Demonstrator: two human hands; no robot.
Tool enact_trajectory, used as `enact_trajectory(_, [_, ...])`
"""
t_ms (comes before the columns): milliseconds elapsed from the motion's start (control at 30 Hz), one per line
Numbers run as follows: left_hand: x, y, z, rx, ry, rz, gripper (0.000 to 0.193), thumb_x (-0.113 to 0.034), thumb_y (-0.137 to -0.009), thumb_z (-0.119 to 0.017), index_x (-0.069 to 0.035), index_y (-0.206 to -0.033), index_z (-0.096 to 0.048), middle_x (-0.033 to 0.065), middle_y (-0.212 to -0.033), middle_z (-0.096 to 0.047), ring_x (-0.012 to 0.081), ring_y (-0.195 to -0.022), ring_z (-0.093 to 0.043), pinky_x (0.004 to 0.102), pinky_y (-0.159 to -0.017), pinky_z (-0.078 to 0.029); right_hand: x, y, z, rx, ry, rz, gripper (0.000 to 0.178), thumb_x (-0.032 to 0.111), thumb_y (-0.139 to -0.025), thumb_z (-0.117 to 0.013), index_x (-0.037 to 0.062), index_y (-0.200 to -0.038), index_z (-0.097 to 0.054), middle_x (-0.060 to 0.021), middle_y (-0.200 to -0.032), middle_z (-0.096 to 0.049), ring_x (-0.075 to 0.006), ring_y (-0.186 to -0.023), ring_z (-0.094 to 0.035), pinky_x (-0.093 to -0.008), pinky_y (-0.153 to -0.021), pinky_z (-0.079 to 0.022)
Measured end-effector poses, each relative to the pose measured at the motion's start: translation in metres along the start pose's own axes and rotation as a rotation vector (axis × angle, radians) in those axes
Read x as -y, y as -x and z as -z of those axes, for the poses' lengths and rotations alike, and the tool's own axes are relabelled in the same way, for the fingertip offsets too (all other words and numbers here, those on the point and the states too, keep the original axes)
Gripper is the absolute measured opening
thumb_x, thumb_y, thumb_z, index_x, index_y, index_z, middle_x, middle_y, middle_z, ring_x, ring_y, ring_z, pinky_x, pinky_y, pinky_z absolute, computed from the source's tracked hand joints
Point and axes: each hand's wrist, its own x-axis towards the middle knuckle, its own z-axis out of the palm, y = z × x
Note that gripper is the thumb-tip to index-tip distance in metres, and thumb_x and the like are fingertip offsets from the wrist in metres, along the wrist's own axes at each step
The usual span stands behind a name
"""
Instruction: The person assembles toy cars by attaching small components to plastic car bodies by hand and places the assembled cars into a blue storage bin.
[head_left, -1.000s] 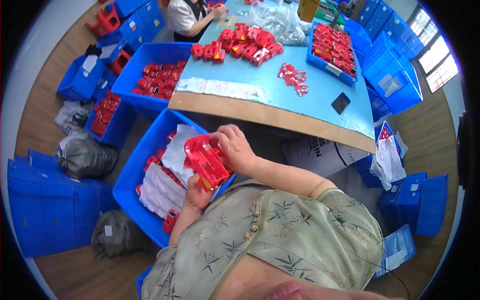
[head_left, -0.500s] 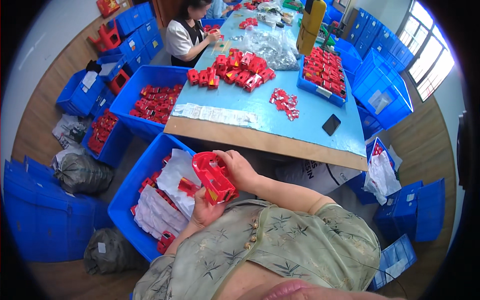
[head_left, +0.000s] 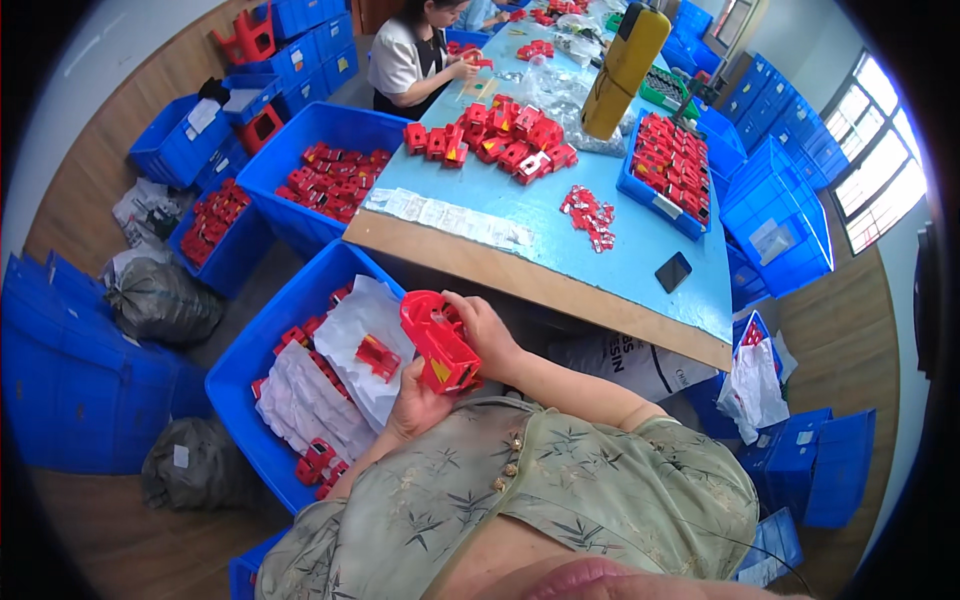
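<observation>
Both hands hold one red plastic toy car shell point(head_left: 437, 340) with yellow marks on its side, in front of my chest. Fingers of my left hand point(head_left: 418, 405) close round its lower end. My right hand point(head_left: 490, 338) grips the right side, partly hidden behind the shell. Below and to the left stands a blue bin point(head_left: 232, 385). Inside it, several red parts lie among white paper sheets point(head_left: 308, 402); a single red part point(head_left: 377, 357) rests on the paper beside my left hand.
Ahead, the blue table point(head_left: 500, 210) bears a heap of red shells point(head_left: 500, 130), small red parts point(head_left: 588, 215), a phone point(head_left: 673, 271) and a blue tray point(head_left: 640, 185) of shells. Another person point(head_left: 412, 62) sits at its left side. Blue bins point(head_left: 270, 170) stand left.
The whole view has shifted a little. Both hands keep hold of the red shell, which has tilted slightly, and my left hand has moved a little along its lower end.
</observation>
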Motion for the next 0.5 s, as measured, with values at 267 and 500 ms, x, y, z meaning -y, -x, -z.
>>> enact_trajectory(267, [0.001,-0.007,0.010,-0.043,-0.072,-0.037,0.062,-0.050,-0.095,-0.050,-0.016,-0.145,-0.040,0.0065,-0.137,-0.054,0.0273,-0.121,-0.055,0.0510,-0.103,-0.044,-0.005,0.007,-0.011,0.075,0.081,-0.212,0.080,0.021,-0.071,-0.077,0.0042,-0.140,-0.040,-0.0170,-0.109,-0.058,-0.0349,-0.103,-0.054,-0.0411,-0.092,-0.045])
enact_trajectory(500, [0.001,-0.011,0.014,-0.051,-0.003,0.038,0.061,-0.052,-0.095,-0.048,-0.017,-0.144,-0.042,0.0068,-0.136,-0.055,0.0268,-0.121,-0.055,0.0512,-0.101,-0.045,-0.016,0.013,-0.007,0.075,0.014,-0.201,0.075,0.019,-0.076,-0.074,0.0047,-0.141,-0.041,-0.0179,-0.114,-0.058,-0.0355,-0.110,-0.054,-0.0431,-0.096,-0.045])
